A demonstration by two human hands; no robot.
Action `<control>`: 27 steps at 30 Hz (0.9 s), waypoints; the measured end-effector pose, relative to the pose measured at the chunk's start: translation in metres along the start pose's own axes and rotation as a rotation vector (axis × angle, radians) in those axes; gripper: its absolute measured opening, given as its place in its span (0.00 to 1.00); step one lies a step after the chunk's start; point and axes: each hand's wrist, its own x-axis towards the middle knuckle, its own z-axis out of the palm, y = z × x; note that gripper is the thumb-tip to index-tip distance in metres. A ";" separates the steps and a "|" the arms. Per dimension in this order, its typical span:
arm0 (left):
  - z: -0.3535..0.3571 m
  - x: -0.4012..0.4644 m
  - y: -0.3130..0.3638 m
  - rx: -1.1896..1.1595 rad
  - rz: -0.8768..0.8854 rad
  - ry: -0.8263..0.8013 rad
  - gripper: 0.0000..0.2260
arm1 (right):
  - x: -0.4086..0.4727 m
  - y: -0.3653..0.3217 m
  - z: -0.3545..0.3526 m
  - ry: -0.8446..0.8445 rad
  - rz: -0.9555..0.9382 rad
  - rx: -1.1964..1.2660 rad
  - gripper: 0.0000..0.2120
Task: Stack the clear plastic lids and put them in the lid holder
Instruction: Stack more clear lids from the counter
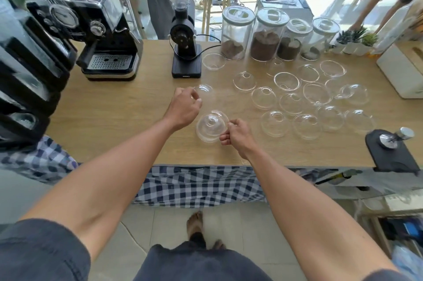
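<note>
Several clear dome lids (290,104) lie scattered over the right half of the wooden table (114,120). My right hand (238,134) pinches the right edge of a small stack of clear lids (210,128) near the table's front middle. My left hand (185,105) is just behind and left of that stack, fingers curled round the near rim of a single clear lid (204,90). Another lid (214,62) sits alone beside the grinder. A black rack with slots holding clear plastic (25,88) stands at the far left edge.
An espresso machine (91,26) and a black coffee grinder (183,28) stand at the back left. Several glass jars (265,35) line the back. A white box (402,70) sits at right; a tamper on a black mat (389,145) sits at the front right edge.
</note>
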 end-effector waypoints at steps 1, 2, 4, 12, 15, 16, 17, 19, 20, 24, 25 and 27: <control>0.002 -0.006 -0.001 -0.001 0.006 -0.019 0.08 | 0.000 0.003 0.001 0.011 0.009 -0.013 0.10; 0.004 -0.012 -0.003 -0.007 0.010 -0.039 0.07 | -0.001 0.005 0.003 0.025 0.015 -0.031 0.11; 0.008 -0.021 -0.005 -0.027 0.021 -0.078 0.05 | 0.000 0.007 0.005 0.044 0.020 -0.072 0.12; 0.025 -0.042 -0.008 0.051 0.105 -0.185 0.03 | -0.006 0.009 -0.007 0.194 0.030 -0.215 0.17; 0.033 -0.042 -0.010 0.134 0.120 -0.217 0.05 | -0.003 0.012 -0.015 0.231 0.033 -0.241 0.18; 0.035 -0.042 -0.011 0.156 0.124 -0.224 0.06 | -0.004 0.013 -0.017 0.236 0.031 -0.250 0.17; 0.038 -0.042 -0.011 0.179 0.133 -0.225 0.07 | -0.005 0.014 -0.018 0.240 0.028 -0.253 0.17; 0.043 -0.042 -0.014 0.211 0.150 -0.212 0.11 | -0.006 0.013 -0.020 0.248 0.023 -0.258 0.15; 0.044 -0.042 -0.015 0.210 0.152 -0.200 0.14 | -0.007 0.013 -0.020 0.249 0.019 -0.263 0.15; 0.050 -0.047 -0.019 0.142 0.120 -0.156 0.21 | -0.005 0.013 -0.016 0.262 -0.002 -0.281 0.15; 0.051 -0.049 -0.019 0.106 0.102 -0.145 0.23 | -0.005 0.012 -0.015 0.260 -0.016 -0.303 0.16; 0.054 -0.052 -0.021 0.005 0.022 -0.111 0.28 | -0.006 0.009 -0.011 0.231 -0.060 -0.343 0.17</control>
